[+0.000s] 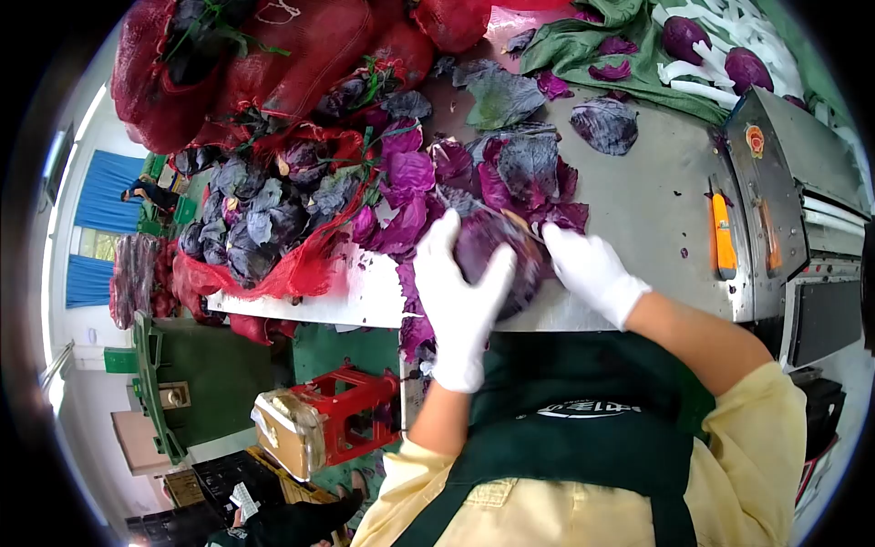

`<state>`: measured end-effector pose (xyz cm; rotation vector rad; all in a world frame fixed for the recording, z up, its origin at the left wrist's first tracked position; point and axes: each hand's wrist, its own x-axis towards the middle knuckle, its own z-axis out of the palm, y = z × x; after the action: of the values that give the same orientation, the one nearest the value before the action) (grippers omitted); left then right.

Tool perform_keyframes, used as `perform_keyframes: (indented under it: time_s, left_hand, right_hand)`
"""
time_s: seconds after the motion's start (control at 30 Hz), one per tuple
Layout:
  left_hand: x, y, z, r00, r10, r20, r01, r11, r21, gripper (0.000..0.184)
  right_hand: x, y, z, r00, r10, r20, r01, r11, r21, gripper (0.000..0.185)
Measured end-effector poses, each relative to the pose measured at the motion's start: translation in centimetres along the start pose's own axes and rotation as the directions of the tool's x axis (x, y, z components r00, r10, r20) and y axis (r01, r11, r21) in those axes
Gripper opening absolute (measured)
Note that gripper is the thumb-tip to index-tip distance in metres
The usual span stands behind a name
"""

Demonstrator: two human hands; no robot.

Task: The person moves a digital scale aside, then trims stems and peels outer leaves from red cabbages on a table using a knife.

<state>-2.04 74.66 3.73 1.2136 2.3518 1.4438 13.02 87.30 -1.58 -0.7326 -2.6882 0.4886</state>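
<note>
Cabbage (478, 239) at near edge of table (658, 223), btwn both hands, close in front of apron (583, 410); roundish, R/near side motion-blurred, so no long axis to call. L hand (456, 301) is nearer, partly over it: thumb wide of fingers, laid against cabbage's L/near side, head showing thru the gap, so a spread hold, not a pinch. R hand (588, 269) comes in from R, fingertips bent in at cabbage's far R edge; can't tell if they pinch a leaf, a stem or a tool. Thin brownish edge by those tips, too blurred to ID. From R hand, cabbage lies just L; from L hand, just R & a bit farther out. Purple leaves (407, 173) heaped along far & L sides, crowding cabbage there; some run down past L wrist at table's edge. Dark leaf (604, 126) apart, farther out. Open net (305, 269) w/ heads (255, 228) to L, beyond leaves; full red sacks (305, 59) behind it. Far R: green cloth (583, 50), 2 purple heads (747, 69) on white strips (720, 23). Orange knife (723, 235) flat by steel unit (770, 173), well R of R hand, neither hand touching it. Red stool (351, 415) w/ box (290, 428) on floor, L.
</note>
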Motion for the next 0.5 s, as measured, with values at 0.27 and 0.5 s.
perform_keyframes:
  time_s: [0.27,0.5]
  left_hand:
    - [-1.8,0.1,2.1,0.940,0.267,-0.212,-0.235,0.958,0.167,0.052]
    - [2.8,-0.7,0.9,0.981,-0.183,-0.069,0.145,0.918,-0.368,0.029]
  right_hand:
    - [2.5,-2.0,-6.6,0.920,0.091,0.382,-0.067,0.995,-0.077,0.018]
    - [3.6,-1.1,-3.3,0.889,0.184,0.419,-0.196,0.980,-0.015,0.019]
